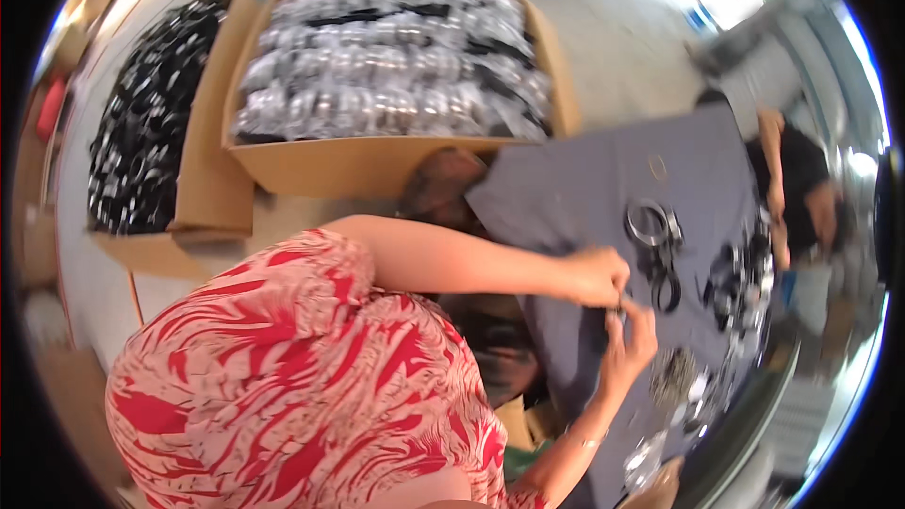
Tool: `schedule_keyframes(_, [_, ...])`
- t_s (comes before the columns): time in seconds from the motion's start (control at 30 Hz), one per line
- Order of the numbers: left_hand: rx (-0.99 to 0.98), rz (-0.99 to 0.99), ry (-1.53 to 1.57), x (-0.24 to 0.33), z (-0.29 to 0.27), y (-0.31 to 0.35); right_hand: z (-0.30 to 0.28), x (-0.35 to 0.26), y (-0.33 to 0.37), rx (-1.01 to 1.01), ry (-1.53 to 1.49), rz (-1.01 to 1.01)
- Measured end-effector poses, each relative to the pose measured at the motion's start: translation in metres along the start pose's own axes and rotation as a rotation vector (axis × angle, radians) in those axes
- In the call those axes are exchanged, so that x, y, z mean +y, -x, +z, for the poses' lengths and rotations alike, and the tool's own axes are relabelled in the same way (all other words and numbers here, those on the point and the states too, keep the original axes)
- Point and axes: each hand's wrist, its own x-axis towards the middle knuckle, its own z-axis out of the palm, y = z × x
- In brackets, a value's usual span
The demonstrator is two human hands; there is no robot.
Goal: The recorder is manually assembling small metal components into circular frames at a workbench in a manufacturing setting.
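Note:
Over the near part of a grey cloth-covered table (575, 179), both hands meet at a small dark piece, mostly hidden by fingers and too small to name. My left hand (596, 277) is closed, its fingers curled at the piece's upper side. Just below it, my right hand (633, 337) pinches with thumb and forefinger at the same spot. A shiny metal ring clamp (649, 223) lies beyond the hands, with a black ring (666, 292) beside it. Farther off is a thin pale ring (657, 167).
Metal and black clamps (740, 287) are heaped at the table's far edge, near small metal parts (671, 375) and clear plastic bags (644, 462). A co-worker's arm (773, 165) shows opposite. At left stand a carton (330, 170) of bagged rings and another (217, 132) of black pieces.

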Motion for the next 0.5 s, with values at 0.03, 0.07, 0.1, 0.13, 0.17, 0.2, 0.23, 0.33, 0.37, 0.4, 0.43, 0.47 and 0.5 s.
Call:
schedule_keyframes(0.03, [-0.013,-0.036,0.01,0.001,0.001,0.002,0.001,-0.002,0.0,-0.006,-0.009,0.0])
schedule_keyframes(0.07, [0.007,-0.077,0.026,0.001,0.0,0.003,0.003,-0.001,-0.001,-0.014,-0.018,0.002])
schedule_keyframes(0.1, [-0.02,-0.067,0.047,0.001,0.001,0.0,0.003,0.002,0.0,-0.005,-0.031,-0.008])
schedule_keyframes(0.13, [0.013,-0.072,0.103,-0.002,0.002,0.003,0.005,0.004,-0.001,-0.008,-0.052,-0.022])
schedule_keyframes(0.17, [0.06,-0.042,0.124,-0.005,0.001,0.003,0.004,0.003,-0.003,-0.075,-0.054,0.043])
schedule_keyframes(0.2, [0.011,-0.1,0.132,0.004,-0.002,0.005,0.0,0.002,-0.003,-0.084,-0.072,0.069])
schedule_keyframes(0.23, [-0.028,-0.159,0.139,0.015,-0.008,0.008,-0.001,0.002,-0.006,-0.099,-0.094,0.087])
schedule_keyframes(0.33, [-0.044,-0.155,0.202,0.015,-0.007,0.007,-0.011,0.003,-0.015,-0.227,-0.129,0.073])
schedule_keyframes(0.37, [-0.054,-0.19,0.205,0.019,-0.012,0.008,-0.008,0.002,-0.018,-0.232,-0.172,0.06])
schedule_keyframes(0.4, [-0.075,-0.194,0.194,0.018,-0.014,0.008,-0.005,-0.001,-0.019,-0.232,-0.151,0.09])
schedule_keyframes(0.43, [-0.059,-0.186,0.181,0.018,-0.012,0.006,-0.007,-0.002,-0.019,-0.23,-0.118,0.126])
schedule_keyframes(0.47, [-0.059,-0.172,0.167,0.017,-0.006,0.004,-0.014,0.0,-0.016,-0.265,-0.094,0.129])
schedule_keyframes(0.5, [-0.033,-0.143,0.19,0.017,0.001,0.002,-0.013,0.002,-0.015,-0.26,-0.084,0.132])
